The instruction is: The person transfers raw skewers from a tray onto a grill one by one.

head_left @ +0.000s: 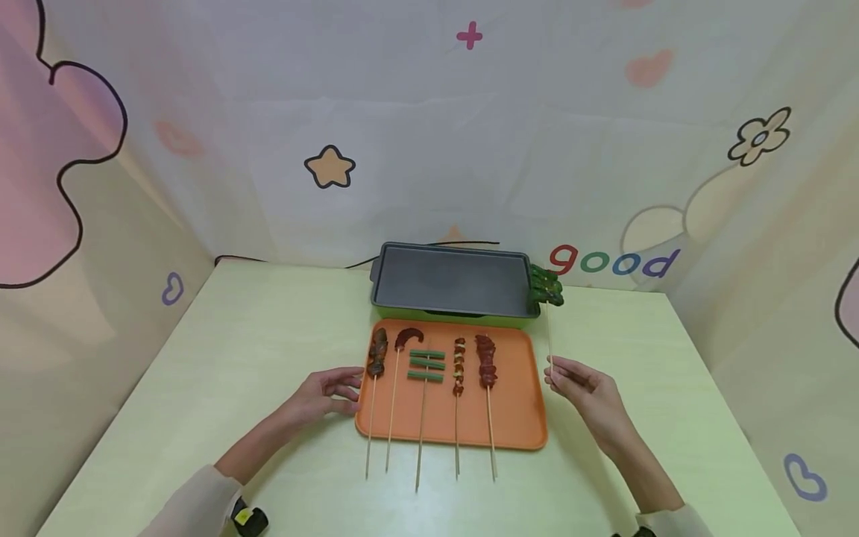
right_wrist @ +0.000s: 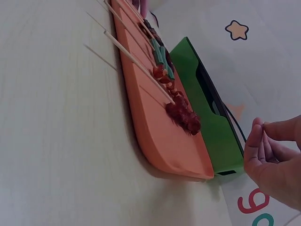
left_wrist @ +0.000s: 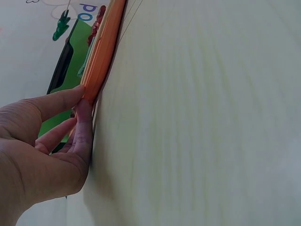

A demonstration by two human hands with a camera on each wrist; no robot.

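Note:
My right hand (head_left: pixel 585 395) pinches the thin stick of a green vegetable skewer (head_left: pixel 546 286), possibly peppers, holding it upright with its top beside the grill's right end. In the right wrist view thumb and fingers of the right hand (right_wrist: pixel 277 157) meet at the tips; the stick barely shows there. At the left edge of the orange tray (head_left: pixel 517 421) is my left hand (head_left: pixel 325 394), its thumb and finger gripping the rim in the left wrist view. On the tray lie a brown skewer (head_left: pixel 378 354), a curled dark-red one (head_left: pixel 406 338), green stalks (head_left: pixel 426 365), small chunks (head_left: pixel 459 365) and red meat (head_left: pixel 486 362).
Behind the tray stands a green grill (head_left: pixel 456 280) with a dark flat plate, close to the patterned cloth backdrop (head_left: pixel 403 112). A black cable (head_left: pixel 362 263) runs behind it. The skewers' stick ends overhang the tray's front edge above the pale table (head_left: pixel 295 306).

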